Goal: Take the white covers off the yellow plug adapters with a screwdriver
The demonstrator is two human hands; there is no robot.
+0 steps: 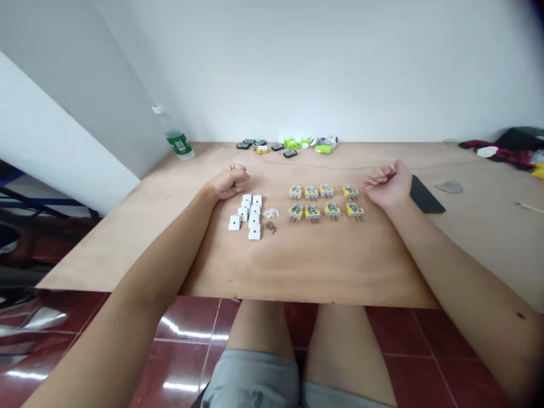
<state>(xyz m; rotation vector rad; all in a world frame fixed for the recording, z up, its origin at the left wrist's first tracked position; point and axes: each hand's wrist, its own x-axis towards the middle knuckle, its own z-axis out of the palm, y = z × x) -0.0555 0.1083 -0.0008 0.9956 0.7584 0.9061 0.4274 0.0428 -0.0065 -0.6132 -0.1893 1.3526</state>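
Left hand point(232, 182) rests on the plywood counter point(297, 266), curled into a loose fist, no object showing in it. Right hand point(386, 186) also rests on the counter, fingers point(376, 178) curled in and pinching a small red item point(390, 176). Only its end shows, so I can't tell what it is.

Left hand is nearest the white plug housings point(250, 214), square blocks in two uneven columns with one set off to the left. Just right of them are a small heap of white plastic pieces point(271, 213) and a little pile of brass screws point(270, 228).

Further right: eight yellow plug bases point(325, 201) with metal prongs, in two rows of four. Right hand sits just beside the end of those rows. A black flat slab point(426, 194) lies just right of that hand, with a grey shard point(449, 186) beyond it.

Along the back edge, by the wall, is a loose row of dark and green plug parts point(289, 144). A bottle with a green label point(177, 141) stands at the back left corner. Heaped cloth point(501, 153) sits far right.
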